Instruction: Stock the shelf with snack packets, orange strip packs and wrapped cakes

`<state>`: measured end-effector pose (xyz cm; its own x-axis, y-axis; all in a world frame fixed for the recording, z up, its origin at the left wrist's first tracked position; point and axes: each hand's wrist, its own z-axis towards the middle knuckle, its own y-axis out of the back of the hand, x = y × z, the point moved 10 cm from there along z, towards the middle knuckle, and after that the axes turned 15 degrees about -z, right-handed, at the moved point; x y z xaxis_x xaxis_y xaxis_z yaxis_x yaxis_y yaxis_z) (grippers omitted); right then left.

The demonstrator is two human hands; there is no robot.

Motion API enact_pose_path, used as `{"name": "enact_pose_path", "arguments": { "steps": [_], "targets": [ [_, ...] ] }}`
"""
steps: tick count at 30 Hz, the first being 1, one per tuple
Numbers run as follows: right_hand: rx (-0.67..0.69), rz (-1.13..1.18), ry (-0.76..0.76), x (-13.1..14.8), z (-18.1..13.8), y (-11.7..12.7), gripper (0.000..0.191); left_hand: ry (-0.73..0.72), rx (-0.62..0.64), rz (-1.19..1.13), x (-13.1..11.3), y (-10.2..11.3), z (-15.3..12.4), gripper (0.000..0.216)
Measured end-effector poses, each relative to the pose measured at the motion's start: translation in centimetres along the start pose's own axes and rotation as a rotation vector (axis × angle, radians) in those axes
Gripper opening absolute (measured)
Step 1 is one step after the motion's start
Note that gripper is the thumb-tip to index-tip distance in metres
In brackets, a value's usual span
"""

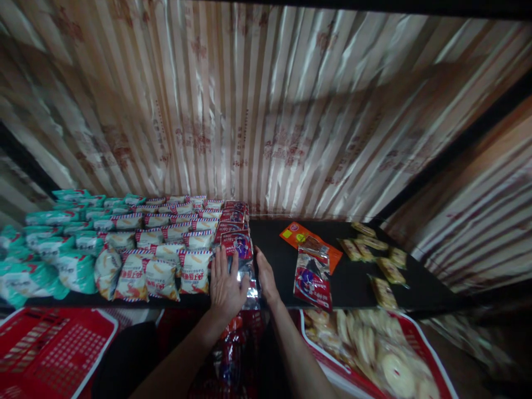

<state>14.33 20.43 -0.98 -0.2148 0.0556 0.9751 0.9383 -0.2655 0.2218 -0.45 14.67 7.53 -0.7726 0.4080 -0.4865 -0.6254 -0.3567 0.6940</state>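
Observation:
Dark red snack packets (236,239) overlap in a column running back from the shelf's front edge. My left hand (228,282) lies flat on the nearest packet, its fingers spread; a silvery part of that packet shows beside the hand. Along the column's right side, my right hand (266,277) stands edge-on with its fingers stretched out, close against the packets and gripping nothing. Left of the column are rows of white and yellow snack bags (194,271) with striped tops. To the right, another dark red packet (312,277) partly covers an orange packet (297,233).
Teal bags (77,271) fill the left end of the black shelf (274,227). Several small yellowish packets (390,271) lie scattered at right. Below stand a red basket (95,338) and a red-and-white crate (432,354) of packaged food. Striped sheeting (266,111) hangs behind.

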Motion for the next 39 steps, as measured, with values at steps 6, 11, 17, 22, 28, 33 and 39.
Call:
{"name": "enact_pose_path", "arguments": {
  "steps": [6, 11, 17, 22, 28, 33, 39],
  "targets": [
    [-0.122, -0.063, -0.034, 0.1, -1.9, 1.6, 0.065, -0.089, -0.025, -0.085, -1.6, 1.3, -2.1, 0.05],
    [-0.152, -0.085, -0.042, -0.5, -4.2, 1.8, 0.061, -0.051, 0.007, -0.087, -0.9, 0.9, -4.5, 0.053],
    [-0.193, -0.127, -0.01, 0.1, -6.2, 1.8, 0.057, -0.007, 0.04, -0.064, 1.1, -0.3, -5.6, 0.053],
    [-0.243, -0.161, 0.045, 1.0, -7.7, 2.1, 0.058, -0.01, 0.051, -0.077, 1.5, -0.6, -6.0, 0.054],
    [-0.288, -0.333, 0.137, 1.5, -9.4, 2.1, 0.05, 0.019, 0.071, -0.092, 1.7, -0.9, -6.2, 0.054],
    [-0.365, -0.624, 0.382, 6.0, -10.6, 1.3, 0.039, 0.003, 0.055, -0.122, 1.8, -0.7, -6.2, 0.055],
    [-0.229, -0.873, 0.419, 9.0, -8.8, -1.8, 0.026, 0.013, 0.018, -0.143, 2.0, -0.7, -6.3, 0.067]
  ]
}}
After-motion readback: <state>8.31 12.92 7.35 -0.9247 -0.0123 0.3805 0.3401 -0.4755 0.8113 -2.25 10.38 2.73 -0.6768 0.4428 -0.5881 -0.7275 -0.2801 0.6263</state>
